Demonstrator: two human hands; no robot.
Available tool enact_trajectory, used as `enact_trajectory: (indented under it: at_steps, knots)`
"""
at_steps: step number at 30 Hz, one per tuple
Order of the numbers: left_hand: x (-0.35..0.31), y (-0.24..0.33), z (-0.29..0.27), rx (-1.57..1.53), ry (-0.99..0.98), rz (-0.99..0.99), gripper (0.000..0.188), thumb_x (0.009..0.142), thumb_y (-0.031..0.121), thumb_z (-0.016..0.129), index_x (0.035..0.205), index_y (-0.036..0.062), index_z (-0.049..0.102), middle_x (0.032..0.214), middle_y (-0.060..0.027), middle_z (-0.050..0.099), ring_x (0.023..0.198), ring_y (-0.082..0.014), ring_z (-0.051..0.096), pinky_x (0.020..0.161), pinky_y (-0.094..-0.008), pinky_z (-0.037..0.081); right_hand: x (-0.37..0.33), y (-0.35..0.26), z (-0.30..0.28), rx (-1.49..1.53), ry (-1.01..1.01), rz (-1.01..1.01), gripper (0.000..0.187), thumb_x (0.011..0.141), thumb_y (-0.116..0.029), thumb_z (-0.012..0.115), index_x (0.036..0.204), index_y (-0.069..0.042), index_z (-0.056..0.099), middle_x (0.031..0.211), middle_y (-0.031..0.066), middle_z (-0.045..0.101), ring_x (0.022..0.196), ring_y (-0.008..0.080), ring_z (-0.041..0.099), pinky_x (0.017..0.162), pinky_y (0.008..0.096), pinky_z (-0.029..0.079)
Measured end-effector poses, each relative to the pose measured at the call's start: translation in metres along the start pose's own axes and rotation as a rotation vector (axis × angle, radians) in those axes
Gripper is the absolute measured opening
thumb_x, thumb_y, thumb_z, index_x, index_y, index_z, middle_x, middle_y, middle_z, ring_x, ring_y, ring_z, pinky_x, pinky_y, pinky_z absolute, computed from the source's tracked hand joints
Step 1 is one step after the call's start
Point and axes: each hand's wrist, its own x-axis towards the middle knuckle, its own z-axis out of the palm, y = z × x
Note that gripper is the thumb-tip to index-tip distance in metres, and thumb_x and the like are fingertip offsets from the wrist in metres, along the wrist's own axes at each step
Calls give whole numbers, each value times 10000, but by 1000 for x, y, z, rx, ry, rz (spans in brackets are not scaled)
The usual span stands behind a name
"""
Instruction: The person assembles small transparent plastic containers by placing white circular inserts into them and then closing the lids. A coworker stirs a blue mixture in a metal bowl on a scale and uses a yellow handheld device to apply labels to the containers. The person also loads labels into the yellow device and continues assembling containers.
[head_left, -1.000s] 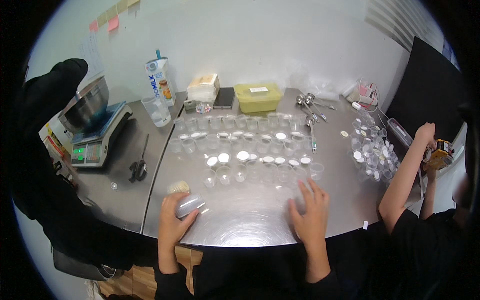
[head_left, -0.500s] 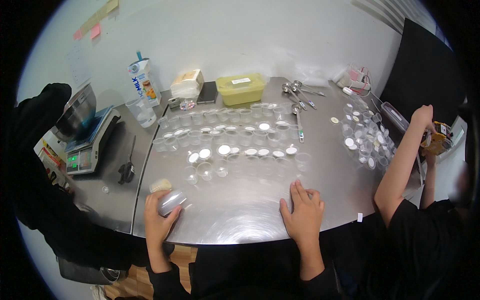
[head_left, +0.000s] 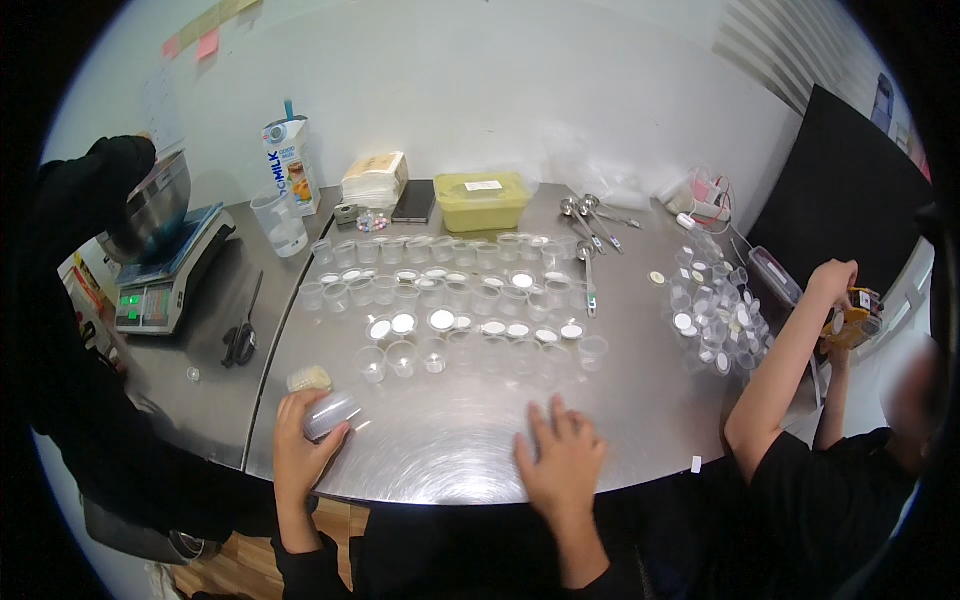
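Observation:
My left hand [head_left: 302,445] is closed around a stack of clear plastic cups [head_left: 335,413] tilted on its side near the table's front left. Against the far side of that hand lies a pale cream, ridged thing [head_left: 311,378] that I cannot name. With fingers spread, my right hand [head_left: 565,462] is over the front middle of the table and holds nothing. Beyond my hands, small clear cups stand in several rows; the nearest row ends on the right with one cup [head_left: 593,352]. White round lids [head_left: 441,320] lie along the rows.
Measuring spoons [head_left: 587,275], a green tub [head_left: 483,203], a phone [head_left: 413,202] and a milk carton [head_left: 289,170] are farther back. Loose lidded cups [head_left: 715,318] pile up at right, beside a co-worker's arm [head_left: 778,375]. Another person's dark sleeve [head_left: 90,185] is near a scale [head_left: 170,290].
The view has shifted, so the table sits lower in it. My right hand has moved left, away from the end cup, and its fingers have spread. My left hand keeps the cup stack.

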Motion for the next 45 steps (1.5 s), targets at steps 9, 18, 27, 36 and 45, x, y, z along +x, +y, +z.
enact_trajectory:
  at_steps: [9, 18, 27, 36, 45]
  knots:
    - [1, -3, -3, -18, -18, 20, 421, 638, 102, 768, 1014, 31, 594, 1035, -127, 605, 1006, -314, 543, 881, -373, 431, 7, -38, 4, 76, 87, -56, 571, 833, -380, 577, 1346, -149, 481, 1390, 227, 398, 1164, 335, 426, 897, 451, 313]
    - [0, -6, -3, -50, -8, 9, 437, 632, 90, 769, 1028, 35, 590, 1038, -131, 603, 1009, -321, 538, 885, -380, 428, 10, -41, 9, 45, 12, -110, 598, 819, -433, 589, 1338, -153, 488, 1411, 186, 394, 1214, 356, 399, 919, 489, 314]
    - [0, -5, -5, -43, -9, 49, 430, 644, 105, 762, 1031, 35, 587, 1020, -131, 601, 996, -332, 538, 883, -387, 425, 17, -72, 22, 96, -35, -281, 593, 837, -467, 558, 1329, -143, 493, 1385, 182, 418, 1286, 346, 348, 978, 569, 283]
    - [-6, -14, 1, -47, -17, -8, 463, 634, 88, 752, 1064, 48, 584, 1069, -130, 578, 1060, -326, 515, 930, -389, 402, 17, -92, 46, 127, 51, -332, 624, 851, -473, 545, 1379, -163, 422, 1418, 182, 384, 1300, 350, 349, 976, 552, 309]
    - [-3, -20, 6, -113, -50, 44, 486, 625, -11, 685, 1088, -3, 539, 1065, -141, 547, 1035, -308, 520, 959, -371, 375, 12, -117, 60, 372, 29, -459, 529, 822, -351, 569, 1219, -3, 531, 1322, 183, 472, 1228, 318, 419, 976, 459, 335]
